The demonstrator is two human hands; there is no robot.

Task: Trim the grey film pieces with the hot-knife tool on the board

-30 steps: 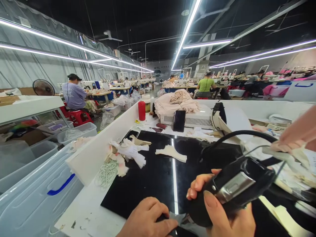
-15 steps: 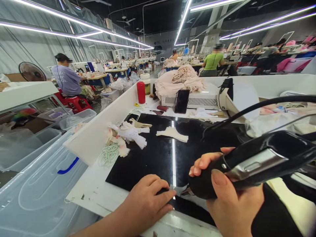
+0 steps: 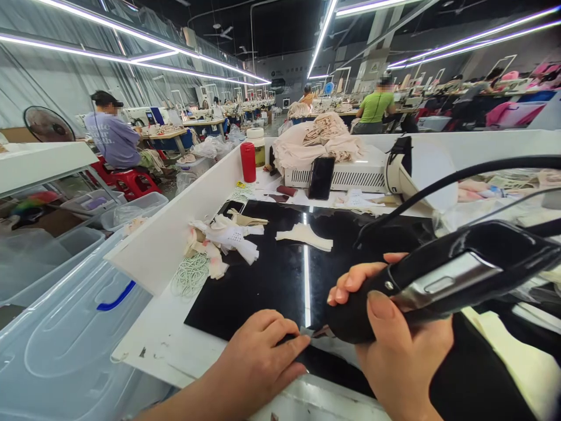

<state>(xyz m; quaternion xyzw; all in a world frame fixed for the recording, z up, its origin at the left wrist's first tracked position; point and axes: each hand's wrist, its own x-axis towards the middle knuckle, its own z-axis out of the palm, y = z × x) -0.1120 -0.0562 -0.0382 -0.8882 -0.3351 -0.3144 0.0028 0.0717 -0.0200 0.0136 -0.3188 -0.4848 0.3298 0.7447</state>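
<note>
My right hand (image 3: 401,345) is wrapped round a black corded handheld tool (image 3: 438,286) with a silver panel and button. The tool's narrow metal tip (image 3: 323,332) points left, close to my left fingertips. It meets a thin, pale, see-through strip (image 3: 344,349) on the glossy black board (image 3: 263,292). My left hand (image 3: 267,348) is closed, its fingers bent and pressed down at the strip's left end. Most of the strip is hidden behind my hands and the tool. A cream fabric piece (image 3: 305,236) lies flat farther up the board.
White and beige scraps (image 3: 232,234) and tangled green cord (image 3: 191,275) lie left. Behind stand a phone (image 3: 321,177), a red bottle (image 3: 248,162) and a fabric pile (image 3: 319,140). The tool's cable (image 3: 460,175) arches across the right. People sew beyond the white partition (image 3: 175,204).
The tool in my right hand has moved slightly left, bringing its tip nearer my left fingertips. My left hand stays nearly in place. The whole view has shifted slightly.
</note>
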